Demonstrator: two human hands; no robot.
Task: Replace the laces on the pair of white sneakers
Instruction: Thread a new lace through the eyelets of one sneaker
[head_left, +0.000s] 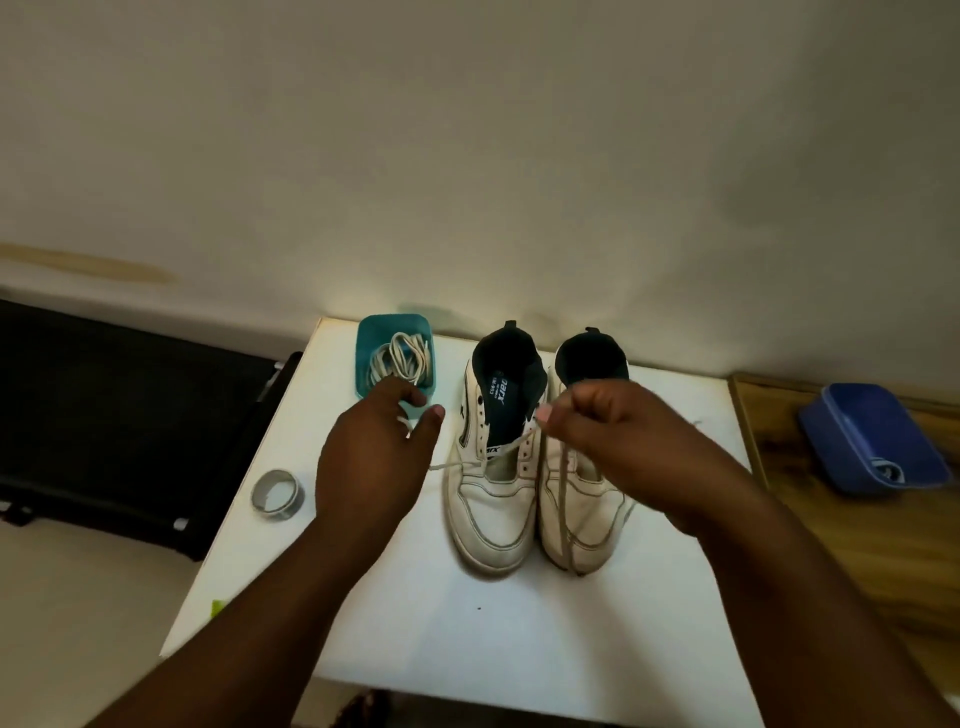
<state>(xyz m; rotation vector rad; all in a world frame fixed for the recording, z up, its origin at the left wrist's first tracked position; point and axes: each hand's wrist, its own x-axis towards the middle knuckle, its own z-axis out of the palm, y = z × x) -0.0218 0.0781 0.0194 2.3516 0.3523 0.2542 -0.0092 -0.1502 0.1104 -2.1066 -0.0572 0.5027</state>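
- Head view showed the pair of white sneakers side by side on the white table (519, 649), toes toward the person: the left sneaker (493, 499) had bare eyelets, and the right sneaker (582, 514) was partly hidden.
- One lace (485, 454) ran from the pinched fingers of the right hand (613, 441) across the left sneaker's tongue; another strand trailed down the right sneaker's toe.
- Left hand (374, 457) was loosely curled at the teal tray (370, 338) of coiled laces (400, 358), a thin white end between thumb and fingers; whether it truly gripped was unclear.
- Risk, as I judged it: a hard pull from the right hand could have dragged a sneaker over or whipped the lace free.
- Lifting one coiled lace could have snagged the bundle and tipped the light tray.
- Old and new laces looked alike, so they might have been mixed.
- Tape roll (277, 493) and blue container (872, 436) lay well clear.
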